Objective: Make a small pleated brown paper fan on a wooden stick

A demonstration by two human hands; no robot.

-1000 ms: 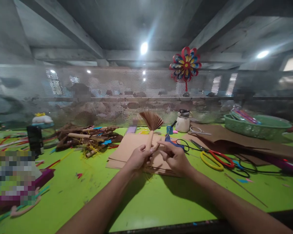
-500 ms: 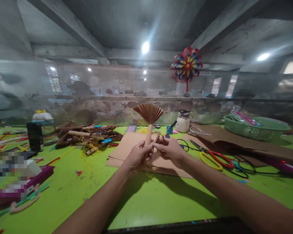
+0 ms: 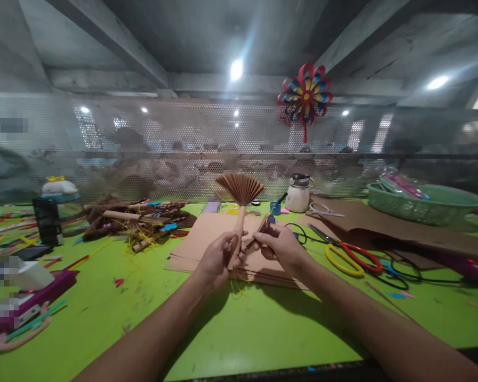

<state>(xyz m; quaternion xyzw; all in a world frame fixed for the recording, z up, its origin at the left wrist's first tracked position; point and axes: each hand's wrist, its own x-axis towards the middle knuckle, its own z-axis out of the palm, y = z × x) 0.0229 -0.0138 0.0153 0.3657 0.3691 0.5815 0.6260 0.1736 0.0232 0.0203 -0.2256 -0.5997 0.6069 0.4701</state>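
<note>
My left hand [image 3: 218, 255] is closed around the rolled-paper handle of a pleated brown paper fan [image 3: 241, 190], which stands nearly upright, spread at the top. To its right, my right hand [image 3: 282, 245] pinches a small folded piece of pleated brown paper [image 3: 264, 227] between thumb and fingers, its lower end close to the fan's handle. Whether the two touch I cannot tell. Thin yellow strings hang below my left hand. Under both hands lies a stack of brown paper sheets [image 3: 201, 229].
Red-and-yellow-handled scissors [image 3: 352, 258] and black cords lie at right, near a green basket [image 3: 426, 204]. A white jug [image 3: 298, 193] stands behind the paper. Brown paper pieces [image 3: 143, 217] are heaped at left, beside a black phone [image 3: 47, 222]. A perforated screen [image 3: 207, 132] borders the table.
My right hand has drawn slightly away from the fan's handle, and the folded piece in it shows more clearly. The fan leans a little differently, and the camera view has shifted slightly.
</note>
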